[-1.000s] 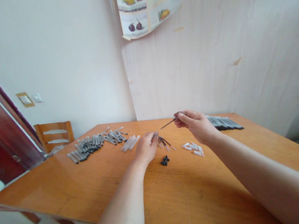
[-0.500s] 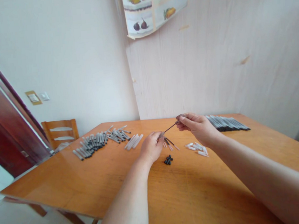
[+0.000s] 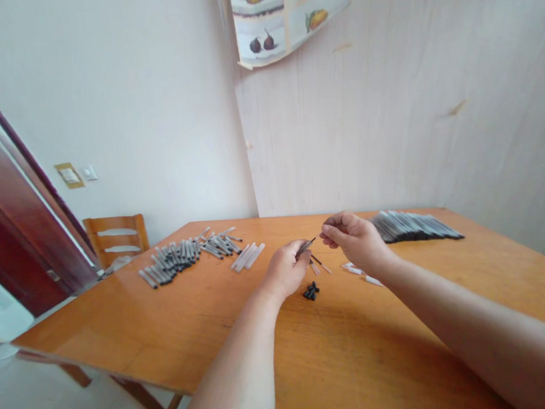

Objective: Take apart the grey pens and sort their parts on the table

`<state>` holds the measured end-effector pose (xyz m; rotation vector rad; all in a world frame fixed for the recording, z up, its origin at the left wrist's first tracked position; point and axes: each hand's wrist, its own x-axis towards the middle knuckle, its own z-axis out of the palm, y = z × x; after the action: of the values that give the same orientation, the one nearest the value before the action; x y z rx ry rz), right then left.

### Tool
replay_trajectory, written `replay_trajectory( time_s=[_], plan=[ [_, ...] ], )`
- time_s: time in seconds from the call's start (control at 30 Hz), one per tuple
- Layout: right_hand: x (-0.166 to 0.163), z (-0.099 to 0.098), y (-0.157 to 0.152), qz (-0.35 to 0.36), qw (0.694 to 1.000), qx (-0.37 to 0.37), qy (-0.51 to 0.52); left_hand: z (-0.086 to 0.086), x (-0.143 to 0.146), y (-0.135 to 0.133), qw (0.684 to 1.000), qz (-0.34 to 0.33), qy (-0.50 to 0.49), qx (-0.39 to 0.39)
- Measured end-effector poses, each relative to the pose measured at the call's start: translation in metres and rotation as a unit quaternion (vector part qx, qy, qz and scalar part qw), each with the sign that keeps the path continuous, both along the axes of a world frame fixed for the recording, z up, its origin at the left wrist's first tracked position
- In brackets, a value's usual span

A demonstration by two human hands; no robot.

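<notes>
My left hand point(image 3: 288, 267) is closed around a pen barrel point(image 3: 306, 246) held above the table. A thin dark pen refill point(image 3: 314, 239) sticks a short way out of the barrel's right end. At its outer tip my right hand point(image 3: 345, 236) is pinched, thumb against fingers; the exact contact is too small to make out. Below the hands lie a few loose refills point(image 3: 320, 263) and a small heap of black pen caps point(image 3: 311, 291). White plastic pieces point(image 3: 353, 269) lie under my right wrist, partly hidden by it.
On the wooden table point(image 3: 217, 325), many grey pens with dark ends point(image 3: 174, 262) are piled at the left. Several clear barrels point(image 3: 247, 256) lie beside them. A neat row of black-tipped pens point(image 3: 414, 226) is at the back right. A chair point(image 3: 116, 237) stands behind the left edge.
My hands have come closer together. The refill, which spanned the gap between them, now shows only a short end outside the barrel. The view has shifted slightly.
</notes>
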<state>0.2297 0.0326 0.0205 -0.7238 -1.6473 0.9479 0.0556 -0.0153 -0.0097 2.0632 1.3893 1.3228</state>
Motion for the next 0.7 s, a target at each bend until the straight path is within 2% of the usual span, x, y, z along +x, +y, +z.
replay_trajectory(
  time_s=[0.13,0.33,0.7],
  plan=[
    [0.000,-0.004,-0.001,-0.034,0.995,0.052,-0.083,0.001,0.003,0.001,0.992,-0.020,-0.104,-0.063],
    [0.001,-0.001,-0.008,-0.062,0.972,0.137,-0.182,0.011,0.004,-0.004,0.959,-0.077,-0.220,-0.161],
    [0.001,-0.002,-0.010,-0.012,0.940,0.250,-0.232,0.005,-0.003,0.001,0.924,-0.137,-0.298,-0.199]
  ],
)
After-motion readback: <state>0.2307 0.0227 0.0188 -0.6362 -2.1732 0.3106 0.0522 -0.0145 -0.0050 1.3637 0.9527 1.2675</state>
